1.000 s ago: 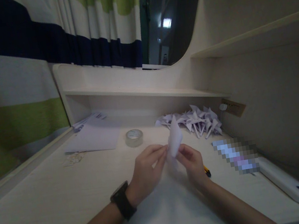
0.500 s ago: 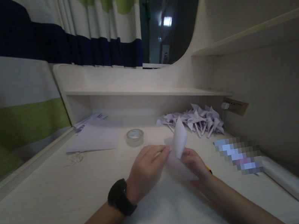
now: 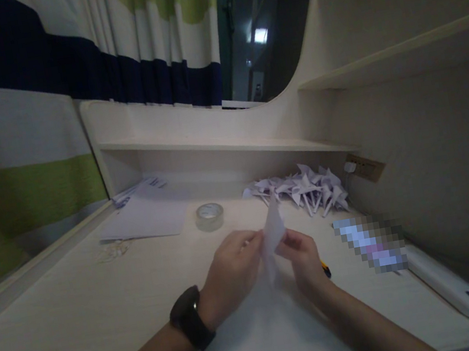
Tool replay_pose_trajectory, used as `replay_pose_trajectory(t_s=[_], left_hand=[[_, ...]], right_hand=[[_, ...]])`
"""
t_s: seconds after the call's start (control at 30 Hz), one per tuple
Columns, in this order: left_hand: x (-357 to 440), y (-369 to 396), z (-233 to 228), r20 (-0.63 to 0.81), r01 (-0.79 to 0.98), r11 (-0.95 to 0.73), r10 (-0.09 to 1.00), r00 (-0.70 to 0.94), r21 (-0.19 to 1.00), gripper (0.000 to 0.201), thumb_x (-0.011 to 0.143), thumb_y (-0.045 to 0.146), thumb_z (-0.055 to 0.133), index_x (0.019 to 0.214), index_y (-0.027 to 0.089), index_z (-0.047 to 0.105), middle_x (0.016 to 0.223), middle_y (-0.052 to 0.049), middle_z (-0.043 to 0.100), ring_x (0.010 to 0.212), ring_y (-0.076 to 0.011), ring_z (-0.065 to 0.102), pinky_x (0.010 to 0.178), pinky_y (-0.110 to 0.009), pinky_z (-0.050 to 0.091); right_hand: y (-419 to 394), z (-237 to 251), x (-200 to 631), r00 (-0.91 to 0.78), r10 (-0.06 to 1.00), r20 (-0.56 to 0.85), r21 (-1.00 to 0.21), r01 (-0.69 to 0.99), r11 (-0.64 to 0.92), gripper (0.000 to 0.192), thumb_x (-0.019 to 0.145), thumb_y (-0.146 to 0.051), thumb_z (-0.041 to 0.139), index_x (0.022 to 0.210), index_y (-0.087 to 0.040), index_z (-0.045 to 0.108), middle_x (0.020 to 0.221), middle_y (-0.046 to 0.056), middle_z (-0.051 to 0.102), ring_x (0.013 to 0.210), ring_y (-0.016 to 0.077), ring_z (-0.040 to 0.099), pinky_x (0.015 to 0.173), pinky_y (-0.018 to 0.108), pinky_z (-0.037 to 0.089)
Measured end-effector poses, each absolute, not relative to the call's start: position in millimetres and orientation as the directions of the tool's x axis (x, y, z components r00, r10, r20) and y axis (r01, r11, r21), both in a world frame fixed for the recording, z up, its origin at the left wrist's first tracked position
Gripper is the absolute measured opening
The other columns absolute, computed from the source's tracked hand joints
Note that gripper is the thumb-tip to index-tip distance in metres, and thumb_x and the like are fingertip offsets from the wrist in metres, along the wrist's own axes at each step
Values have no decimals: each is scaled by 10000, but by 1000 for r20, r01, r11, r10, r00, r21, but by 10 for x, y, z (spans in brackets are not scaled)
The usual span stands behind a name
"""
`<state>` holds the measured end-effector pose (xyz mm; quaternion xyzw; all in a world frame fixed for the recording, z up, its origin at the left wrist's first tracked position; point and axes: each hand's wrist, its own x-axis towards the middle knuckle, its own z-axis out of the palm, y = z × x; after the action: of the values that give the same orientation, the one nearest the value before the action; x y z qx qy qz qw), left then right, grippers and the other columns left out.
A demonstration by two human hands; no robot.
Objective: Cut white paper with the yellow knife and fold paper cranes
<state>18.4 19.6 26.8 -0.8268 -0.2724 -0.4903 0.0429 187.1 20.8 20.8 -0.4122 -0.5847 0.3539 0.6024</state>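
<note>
The folded white paper (image 3: 274,231) stands up over the worktop (image 3: 84,326), nearer the person than the tape roll (image 3: 210,218) and to its right. The left hand (image 3: 237,265) has its fingers closed together, pinching the paper's left side; the right hand (image 3: 302,253), fingers curled in, pinches its right side. To the right of the tape roll lies a heap of paper pinwheels (image 3: 309,190); to its left are stacked sheets (image 3: 147,217), with pale rubber bands (image 3: 115,251) just in front of them.
</note>
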Motion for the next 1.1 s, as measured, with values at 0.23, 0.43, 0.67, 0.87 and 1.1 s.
replay_pose_trajectory(t_s=[0.23, 0.43, 0.67, 0.87, 1.1], left_hand=[[172, 176, 306, 807, 555, -824, 404, 431, 116, 230, 923, 130, 468, 1099, 103, 613, 995, -133, 652, 917, -226, 604, 793, -386, 519], [191, 152, 315, 767, 460, -822, 522, 373, 336, 198, 938, 144, 456, 1014, 158, 638, 912, -77, 655, 833, -180, 619, 743, -324, 533], [203, 208, 201, 810, 604, -796, 379, 448, 38, 299, 943, 118, 427, 1213, 49, 533, 984, -155, 659, 899, -246, 602, 785, -437, 542], [244, 169, 244, 767, 602, -781, 486, 420, 166, 190, 939, 167, 468, 1046, 104, 612, 860, -95, 657, 793, -212, 612, 737, -395, 550], [197, 202, 180, 821, 665, -736, 298, 487, -127, 292, 924, 97, 460, 1194, 24, 542, 997, -169, 673, 904, -261, 623, 781, -434, 540]], right_hand=[[232, 218, 1885, 57, 901, 430, -901, 96, 424, 136, 677, -261, 640, 583, -183, 579, 562, 1, 560, 548, 149, 489, 561, 273, 384], [187, 287, 1877, 108, 744, 659, -710, 415, 569, 173, 709, -251, 611, 552, -196, 564, 575, 3, 546, 585, 156, 478, 593, 283, 367], [279, 186, 1816, 72, 959, 273, -961, 64, 269, 88, 616, -220, 555, 543, -171, 546, 511, -15, 497, 496, 124, 409, 510, 257, 322], [205, 249, 1843, 74, 685, 725, -604, 546, 580, 143, 702, -240, 557, 572, -184, 573, 606, 20, 547, 635, 172, 491, 633, 302, 364], [308, 177, 1819, 80, 948, 308, -947, 125, 297, 107, 623, -245, 557, 550, -169, 572, 523, -2, 541, 509, 138, 453, 521, 263, 362]])
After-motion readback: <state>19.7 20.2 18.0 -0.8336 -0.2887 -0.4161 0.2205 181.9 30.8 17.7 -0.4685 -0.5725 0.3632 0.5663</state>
